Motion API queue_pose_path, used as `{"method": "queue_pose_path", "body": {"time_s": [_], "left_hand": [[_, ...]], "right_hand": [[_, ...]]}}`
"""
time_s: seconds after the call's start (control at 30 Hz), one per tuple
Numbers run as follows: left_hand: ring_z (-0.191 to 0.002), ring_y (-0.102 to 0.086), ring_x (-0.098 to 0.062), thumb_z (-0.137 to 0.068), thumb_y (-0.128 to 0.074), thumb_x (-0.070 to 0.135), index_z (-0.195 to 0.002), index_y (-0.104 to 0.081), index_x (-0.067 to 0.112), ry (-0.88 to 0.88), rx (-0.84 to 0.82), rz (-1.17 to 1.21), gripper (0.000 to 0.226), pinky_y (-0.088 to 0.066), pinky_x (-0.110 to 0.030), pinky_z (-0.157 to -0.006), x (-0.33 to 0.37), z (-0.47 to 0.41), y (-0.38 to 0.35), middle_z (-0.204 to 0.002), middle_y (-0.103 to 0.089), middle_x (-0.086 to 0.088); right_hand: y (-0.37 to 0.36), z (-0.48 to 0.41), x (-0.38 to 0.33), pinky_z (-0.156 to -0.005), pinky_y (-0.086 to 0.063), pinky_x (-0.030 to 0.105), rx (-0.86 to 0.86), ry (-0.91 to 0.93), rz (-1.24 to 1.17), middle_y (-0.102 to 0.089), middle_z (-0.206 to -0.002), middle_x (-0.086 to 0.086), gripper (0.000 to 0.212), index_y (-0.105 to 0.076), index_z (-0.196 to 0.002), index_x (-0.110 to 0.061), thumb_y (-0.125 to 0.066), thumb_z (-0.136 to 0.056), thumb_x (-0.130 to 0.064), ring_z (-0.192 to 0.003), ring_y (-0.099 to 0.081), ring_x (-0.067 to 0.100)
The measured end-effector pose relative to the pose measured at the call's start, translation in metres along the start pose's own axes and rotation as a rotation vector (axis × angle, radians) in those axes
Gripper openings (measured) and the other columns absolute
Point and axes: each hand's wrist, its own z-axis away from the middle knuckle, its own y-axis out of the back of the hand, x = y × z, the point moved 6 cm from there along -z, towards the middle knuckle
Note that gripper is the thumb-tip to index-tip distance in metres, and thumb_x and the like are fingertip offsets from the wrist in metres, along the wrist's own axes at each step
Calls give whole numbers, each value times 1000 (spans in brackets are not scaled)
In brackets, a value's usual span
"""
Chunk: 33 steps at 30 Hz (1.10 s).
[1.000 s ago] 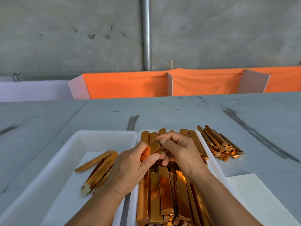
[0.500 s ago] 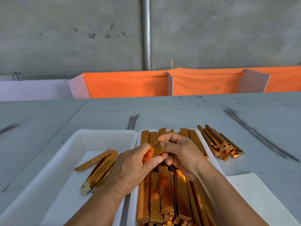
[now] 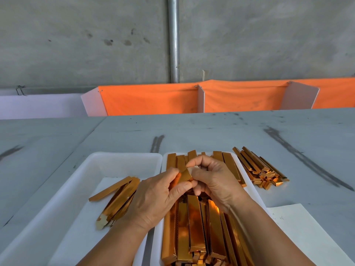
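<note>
1. Pinching one gold strip from both sides: left hand at 9 o'clock of it, thumb and forefinger closed on its near edge. Right hand at 3 o'clock of it, fingers curled tight about its pale end flap.
2. Held above the far half of the right tray, lifted off the stock beneath.
3. Glossy, mirror-bright gold card, narrow and sharply creased, with a pale uncoated face showing at the flap.
4. Right tray of white plastic with a rounded rim, packed with long squared gold sleeves lying from 6 towards 12 o'clock.
5. Left tray just beside it at 9 o'clock, white and lined with paper, holding a small fan of flat blanks.
6. At 2 o'clock of the hands, on the scuffed grey table, a loose pile of the same sleeves. At 4 o'clock, a white sheet.
</note>
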Motion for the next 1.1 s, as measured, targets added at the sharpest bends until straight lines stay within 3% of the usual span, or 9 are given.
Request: {"method": "queue_pose_path", "body": {"time_s": [0.23, 0.53, 0.67, 0.8, 1.0, 1.1], "left_hand": [[-51, -43, -5, -86, -32, 78, -83, -31, 42, -5, 10, -46, 36, -27, -12, -45, 0, -1, 0, -54, -32, 13], [-49, -43, -2, -84, -29, 80, -84, -41, 36, 3, 8, -86, 46, -30, -12, -44, 1, -1, -1, -55, -31, 14], [-50, -42, -2, -84, -26, 81, -84, -30, 43, 21, 8, -58, 39, -25, -11, -46, -1, 0, 0, -56, -35, 14], [-50, -42, -2, -86, -27, 78, -84, -31, 41, 27, 3, -60, 37, -25, -11, -46, -2, 0, 1, -57, -36, 16], [-52, -44, 0, -84, -27, 78, -88, -40, 35, 41, -5, -56, 45, -28, -10, -48, -4, -1, 1, -59, -38, 16], [-53, -44, -2, -84, -29, 76, -91, -44, 32, 58, 2, -41, 48, -28, -11, -50, -5, -1, 1, -60, -39, 15]], "right_hand": [[2, -1, 1, -45, -48, 23, 32, 21, 61, -63, -58, 9, 25, -74, -80, -20, -64, -91, 0, -41, -52, 14], [6, 0, 4, -47, -48, 23, 89, -17, 122, -62, -61, 12, 9, -70, -95, -8, -62, -94, -3, -43, -52, 16], [7, 0, 5, -46, -52, 26, 134, -72, -62, -63, -70, 19, 21, -64, -105, -1, -48, -103, -14, -44, -55, 21], [8, 0, 6, -44, -55, 27, 147, -116, -240, -64, -67, 21, 29, -63, -101, 6, -41, -104, -11, -47, -62, 23], [4, 0, 9, -47, -55, 22, 79, -149, -261, -64, -66, 18, 19, -74, -93, -2, -60, -92, -14, -49, -62, 18], [1, 0, 8, -50, -56, 23, 51, -137, -325, -65, -69, 16, 29, -77, -94, -2, -62, -83, -25, -53, -63, 17]]}}
